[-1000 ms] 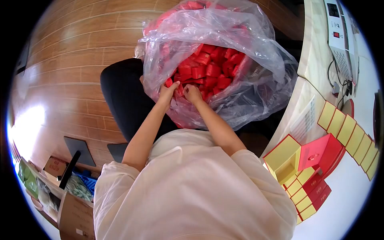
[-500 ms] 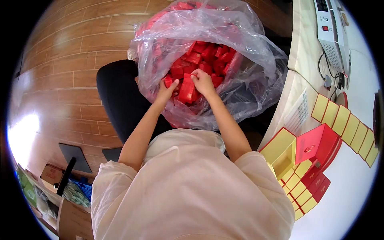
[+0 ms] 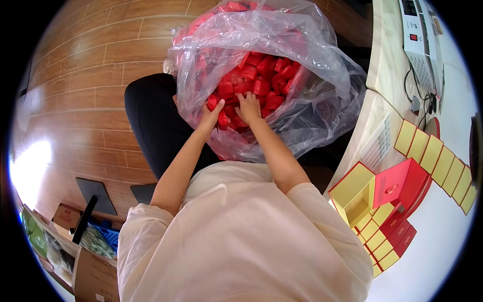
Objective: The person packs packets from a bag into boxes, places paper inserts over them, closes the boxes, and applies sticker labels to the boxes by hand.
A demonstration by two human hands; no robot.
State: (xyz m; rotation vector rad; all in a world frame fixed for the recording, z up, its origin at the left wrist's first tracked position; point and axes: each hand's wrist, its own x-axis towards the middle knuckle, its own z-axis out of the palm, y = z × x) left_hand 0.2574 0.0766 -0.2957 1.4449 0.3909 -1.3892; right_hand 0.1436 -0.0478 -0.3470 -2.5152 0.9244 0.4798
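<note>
Left hand [image 3: 209, 117] had a red packet [image 3: 212, 102] pinched, thumb to fingers. Right hand [image 3: 248, 107] was spread, fingers apart, on the red packet pile [image 3: 261, 86] inside the clear plastic bag [image 3: 322, 118].

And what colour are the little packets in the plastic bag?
The packets are red, seen best in the head view.

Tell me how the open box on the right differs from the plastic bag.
The open box is yellow and red; the plastic bag is see-through. The box has flat, straight-edged panels, while the bag is crumpled. The bag looks larger than the box. Both are open.
</note>
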